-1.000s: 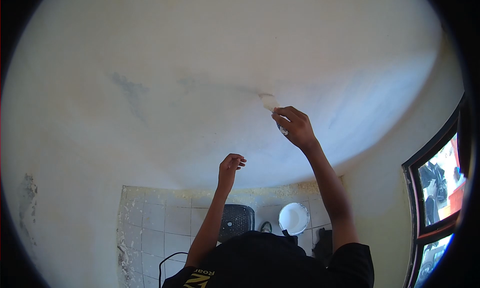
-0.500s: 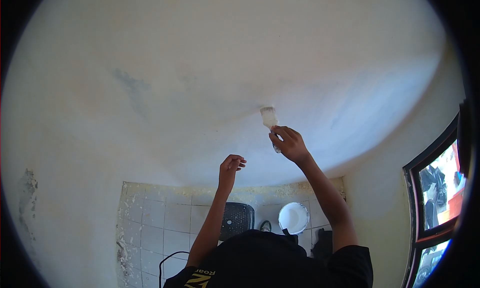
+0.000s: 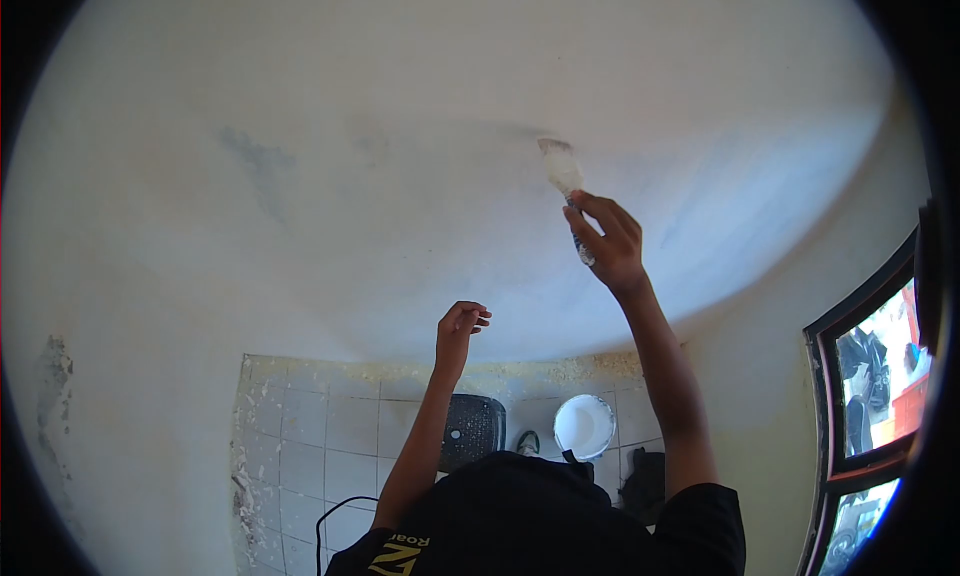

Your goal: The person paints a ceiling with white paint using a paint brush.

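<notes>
My right hand is closed around the dark, paint-spotted handle of a paintbrush. The brush points up and slightly left, its head coated in white paint and its tip at the pale wall. Faint grey patches show through on the wall to the left of the brush. Lower down, my left hand hangs in front of the wall with loosely bent fingers, slightly apart and holding nothing.
A white bucket stands on the tiled floor, with a black speckled stool-like object left of it. A shoe tip shows between them. Dark cloth-like material lies right of the bucket. At right is a dark-framed window.
My right hand has carried the paintbrush up and a little to the right along the wall. The left hand has barely moved.
</notes>
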The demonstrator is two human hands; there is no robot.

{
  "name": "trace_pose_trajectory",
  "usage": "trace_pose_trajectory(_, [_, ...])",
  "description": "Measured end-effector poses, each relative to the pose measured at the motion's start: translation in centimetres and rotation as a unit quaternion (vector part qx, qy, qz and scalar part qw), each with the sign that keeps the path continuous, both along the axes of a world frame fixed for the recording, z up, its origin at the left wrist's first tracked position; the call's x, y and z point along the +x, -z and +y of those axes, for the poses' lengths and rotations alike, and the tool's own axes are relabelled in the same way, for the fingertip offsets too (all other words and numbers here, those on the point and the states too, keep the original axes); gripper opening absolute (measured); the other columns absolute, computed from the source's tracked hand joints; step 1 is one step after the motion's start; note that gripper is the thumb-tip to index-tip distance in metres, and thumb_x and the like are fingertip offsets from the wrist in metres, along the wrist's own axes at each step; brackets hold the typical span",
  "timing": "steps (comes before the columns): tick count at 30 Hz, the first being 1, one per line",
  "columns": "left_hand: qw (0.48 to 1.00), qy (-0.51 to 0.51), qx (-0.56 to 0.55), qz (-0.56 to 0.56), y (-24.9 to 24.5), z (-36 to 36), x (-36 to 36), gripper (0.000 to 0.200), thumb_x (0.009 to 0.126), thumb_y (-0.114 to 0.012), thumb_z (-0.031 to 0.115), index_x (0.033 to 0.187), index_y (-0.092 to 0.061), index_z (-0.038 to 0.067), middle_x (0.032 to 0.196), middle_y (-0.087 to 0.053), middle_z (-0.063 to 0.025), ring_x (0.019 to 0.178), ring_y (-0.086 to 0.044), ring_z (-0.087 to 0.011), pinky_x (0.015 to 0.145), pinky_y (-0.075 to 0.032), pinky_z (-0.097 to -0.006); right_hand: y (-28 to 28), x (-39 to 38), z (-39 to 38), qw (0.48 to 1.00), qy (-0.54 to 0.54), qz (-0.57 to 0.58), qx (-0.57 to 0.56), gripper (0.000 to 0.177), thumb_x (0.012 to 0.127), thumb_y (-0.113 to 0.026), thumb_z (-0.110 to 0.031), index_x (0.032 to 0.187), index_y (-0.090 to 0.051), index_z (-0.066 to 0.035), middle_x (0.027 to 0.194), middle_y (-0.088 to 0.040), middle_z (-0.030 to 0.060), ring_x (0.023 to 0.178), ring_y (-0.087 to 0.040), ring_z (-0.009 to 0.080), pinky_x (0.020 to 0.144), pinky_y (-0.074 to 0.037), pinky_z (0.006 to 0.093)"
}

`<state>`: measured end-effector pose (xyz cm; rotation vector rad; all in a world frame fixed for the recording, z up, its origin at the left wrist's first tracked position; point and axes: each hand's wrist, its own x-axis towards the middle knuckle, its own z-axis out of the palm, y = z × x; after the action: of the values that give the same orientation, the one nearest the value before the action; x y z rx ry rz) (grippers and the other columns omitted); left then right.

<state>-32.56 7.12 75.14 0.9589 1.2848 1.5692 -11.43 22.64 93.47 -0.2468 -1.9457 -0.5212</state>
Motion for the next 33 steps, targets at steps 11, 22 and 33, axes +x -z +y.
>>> trace_pose_trajectory(11, [1.0,-0.008,-0.006,-0.009,0.3,-0.7,-0.5,0.016,0.102,-0.05,0.015,0.104,-0.064,0.008,0.098,-0.071,-0.005,0.09,-0.066,-0.0137,0.081,-0.049,-0.0292,8.9,-1.2,-1.2,0.98,-0.006,-0.141,-0.142,0.019,0.076,-0.07,-0.005,0.094,-0.064,-0.005,0.104,-0.066,0.0091,0.091,-0.069,0.0248,0.074,-0.059,0.0358])
trace_pose_trajectory(22, [1.0,-0.025,-0.006,-0.018,1.0,-1.3,-1.6,0.016,0.102,-0.05,0.014,0.104,-0.064,0.008,0.099,-0.071,-0.0051,0.09,-0.066,-0.0138,0.081,-0.05,-0.0294,-1.2,-1.8,-0.2,1.0,0.019,0.015,0.005,0.022,0.074,-0.072,0.002,0.096,-0.069,-0.004,0.102,-0.068,0.0112,0.092,-0.07,0.0273,0.073,-0.06,0.0354])
trace_pose_trajectory(33, [0.999,-0.02,-0.017,-0.022,1.2,-1.8,-1.6,0.016,0.101,-0.05,0.013,0.106,-0.063,0.006,0.101,-0.07,-0.0079,0.092,-0.066,-0.0164,0.084,-0.051,-0.032,12.7,-0.5,-0.6,0.979,0.035,-0.154,-0.128,0.021,0.071,-0.069,-0.007,0.091,-0.064,-0.007,0.105,-0.066,0.0108,0.092,-0.069,0.0266,0.076,-0.058,0.0371])
